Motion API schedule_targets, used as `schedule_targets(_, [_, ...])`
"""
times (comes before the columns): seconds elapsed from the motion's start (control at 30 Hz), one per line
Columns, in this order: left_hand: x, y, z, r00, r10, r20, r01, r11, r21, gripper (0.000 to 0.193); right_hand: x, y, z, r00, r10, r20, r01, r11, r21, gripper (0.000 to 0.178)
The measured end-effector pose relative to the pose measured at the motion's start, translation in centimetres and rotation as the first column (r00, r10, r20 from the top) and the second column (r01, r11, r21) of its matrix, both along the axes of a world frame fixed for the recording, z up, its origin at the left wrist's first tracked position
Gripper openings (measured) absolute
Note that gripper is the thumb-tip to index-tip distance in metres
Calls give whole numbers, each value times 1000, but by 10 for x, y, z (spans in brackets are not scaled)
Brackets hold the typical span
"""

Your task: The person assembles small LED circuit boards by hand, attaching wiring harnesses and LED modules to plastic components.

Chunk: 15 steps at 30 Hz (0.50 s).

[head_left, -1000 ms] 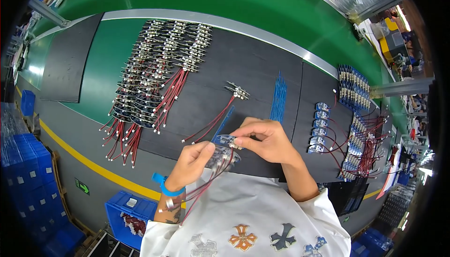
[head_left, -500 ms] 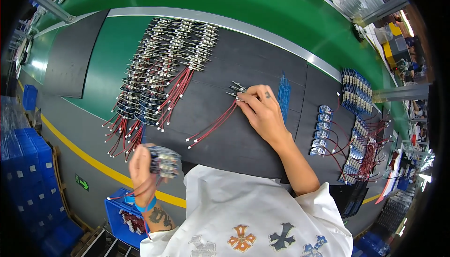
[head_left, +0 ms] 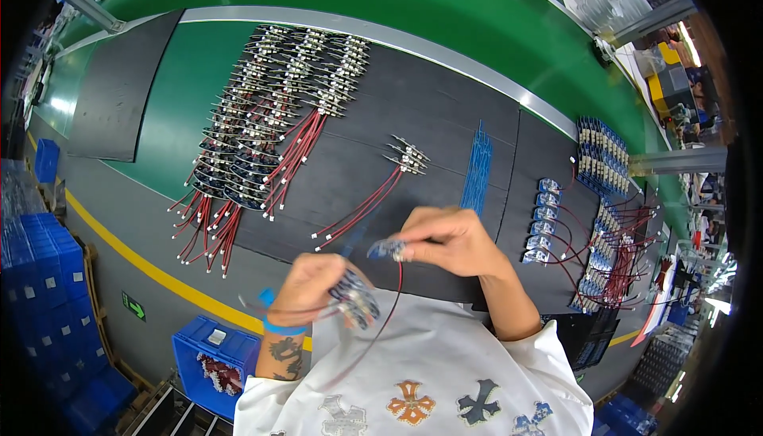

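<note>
My left hand (head_left: pixel 306 285) is closed around a bunch of small blue circuit boards (head_left: pixel 355 301) with dark red wires trailing from it, somewhat blurred. Just right of it, my right hand (head_left: pixel 455 242) pinches a single circuit board (head_left: pixel 386 251) between thumb and fingers. A red wire (head_left: pixel 389 309) hangs from that board down in front of the white shirt. Beyond both hands, a small group of upright boards (head_left: pixel 408 158) stands on the black mat (head_left: pixel 429 102), its red wires fanning toward me.
Dense rows of wired boards (head_left: pixel 274 110) fill the mat's left part. Blue thin strips (head_left: pixel 478 172) lie right of centre. Further right are a column of boards (head_left: pixel 544 221) and more wired boards (head_left: pixel 602 253). A blue bin (head_left: pixel 191 356) stands at lower left, beside stacked blue crates (head_left: pixel 52 293).
My right hand has left the group on the mat and come back toward me, now pinching one board. My left hand has moved right with its bunch, close to the right hand.
</note>
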State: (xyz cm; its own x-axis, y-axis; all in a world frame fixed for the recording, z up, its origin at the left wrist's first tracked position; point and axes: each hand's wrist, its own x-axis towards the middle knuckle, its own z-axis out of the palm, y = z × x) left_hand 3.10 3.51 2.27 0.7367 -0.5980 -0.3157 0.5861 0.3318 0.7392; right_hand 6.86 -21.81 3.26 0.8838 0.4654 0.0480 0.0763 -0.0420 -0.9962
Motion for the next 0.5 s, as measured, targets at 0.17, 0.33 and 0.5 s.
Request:
schedule_targets(0.17, [-10, 42, 11, 820, 556, 136, -572, 802, 169, 45, 23, -2, -19, 839, -236, 490, 408, 868, -281, 16])
schedule_targets(0.33, [-16, 40, 19, 892, 418, 175, -450, 861, 236, 39, 24, 9, -24, 670, -177, 721, 560, 759, -334, 23])
schedule_targets(0.5, [-7, -6, 17, 986, 58, 158, -88, 978, 189, 34, -13, 21, 16, 999, -20, 32, 24, 993, -113, 22])
